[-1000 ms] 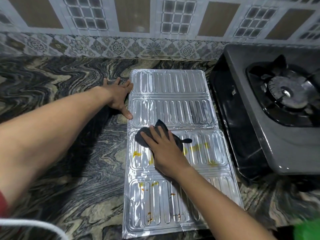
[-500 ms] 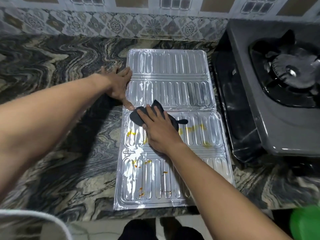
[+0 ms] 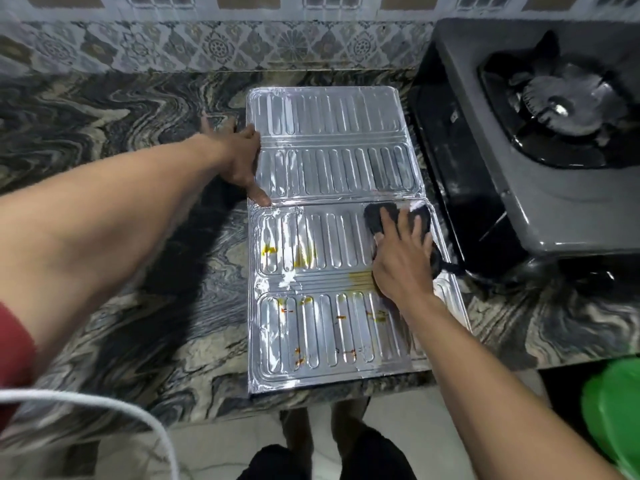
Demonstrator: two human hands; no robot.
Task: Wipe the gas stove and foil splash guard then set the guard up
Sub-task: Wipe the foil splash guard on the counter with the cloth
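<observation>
The foil splash guard [image 3: 332, 168] lies flat on the marbled counter, its ribbed panels running from the wall to the front edge. Yellow and orange stains mark its two nearer panels. My right hand [image 3: 403, 261] presses a dark cloth [image 3: 420, 216] onto the right side of the third panel, fingers spread over it. My left hand [image 3: 240, 161] lies flat, fingers apart, on the guard's left edge and holds it down. The grey gas stove [image 3: 540, 202] with its black burner [image 3: 561, 105] stands to the right of the guard.
A patterned tile wall [image 3: 221, 46] runs along the back of the counter [image 3: 121, 133]. A green object [image 3: 613, 410] sits low at the right, below the counter edge. A white cord [image 3: 104, 407] curves across the lower left. My legs show below the counter.
My right hand has slid the cloth from the left-middle of the third panel to its right side, smearing the yellow stains there. The left hand stays on the guard's left edge.
</observation>
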